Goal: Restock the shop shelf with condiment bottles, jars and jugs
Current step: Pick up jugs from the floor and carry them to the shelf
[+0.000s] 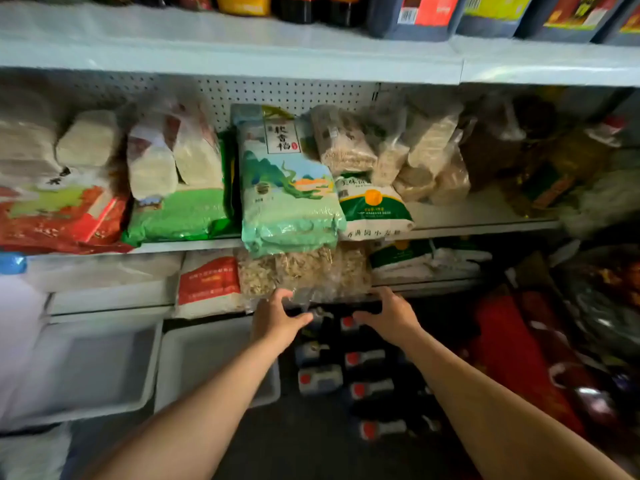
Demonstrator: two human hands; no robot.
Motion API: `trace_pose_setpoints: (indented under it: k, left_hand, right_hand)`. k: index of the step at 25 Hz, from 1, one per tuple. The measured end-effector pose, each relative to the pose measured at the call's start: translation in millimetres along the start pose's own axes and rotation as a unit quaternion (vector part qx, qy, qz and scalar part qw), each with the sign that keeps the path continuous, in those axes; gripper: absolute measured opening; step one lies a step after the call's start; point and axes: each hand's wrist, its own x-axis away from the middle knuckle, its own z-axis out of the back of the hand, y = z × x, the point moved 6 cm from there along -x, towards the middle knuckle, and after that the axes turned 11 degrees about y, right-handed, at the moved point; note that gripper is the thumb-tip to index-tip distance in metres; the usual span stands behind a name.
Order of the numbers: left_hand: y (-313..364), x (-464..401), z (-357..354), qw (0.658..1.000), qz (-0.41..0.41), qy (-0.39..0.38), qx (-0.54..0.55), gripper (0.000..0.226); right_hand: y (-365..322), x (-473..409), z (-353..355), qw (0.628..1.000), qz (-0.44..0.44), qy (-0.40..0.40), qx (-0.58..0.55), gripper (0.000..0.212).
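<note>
Bottles (363, 358) with red caps and dark bodies are seen lying in two rows on the dark floor at the foot of the shelving, the near end of the rows reaching towards the lower edge of the view and the far end lying beneath both hands. The left hand (277, 315) is stretched forward with fingers spread and loosely bent, its fingertips touching the lower edge of a clear bag of pale flakes (304, 271) that overhangs the front edge of the low shelf (433, 282); nothing is plainly clasped by it. The right hand (391, 315) is held just beside it, fingers likewise relaxed and spread, hovering over the far end of the bottle rows; whether a bottle is touched cannot be told through the blur. On the middle shelf (485, 216) bags of rice and grain are stacked, and a pale green rice bag (287, 202) juts out over its front edge, right above the bag of flakes. A red and white sack (209, 284) is set to the left of the flakes on the low shelf. Two grey plastic tubs (104, 372) are placed below the left end of that shelf, beside the bottles. Dark jugs (415, 15) with bright labels are lined along the top shelf (242, 50), near its right end.
</note>
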Motion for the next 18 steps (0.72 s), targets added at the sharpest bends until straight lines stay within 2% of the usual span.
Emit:
trace_pose_setpoints:
  k: [5,10,18]
  left_hand:
    - [-97,-1,-101,0.995,0.070,-0.054,0.044,0.053]
    - [-213,-13,-192,0.990,0.114,-0.075,0.030,0.066]
    - [-342,-51,-341,0.983,0.115,-0.123,0.078,0.069]
  right_hand:
    - [85,-22,-100,0.997,-0.047,-0.055,0.007,0.072]
    - [167,-38,-225,0.993,-0.070,-0.085,-0.040,0.063]
    - [258,-92,-395,0.986,-0.087,-0.071,-0.125,0.057]
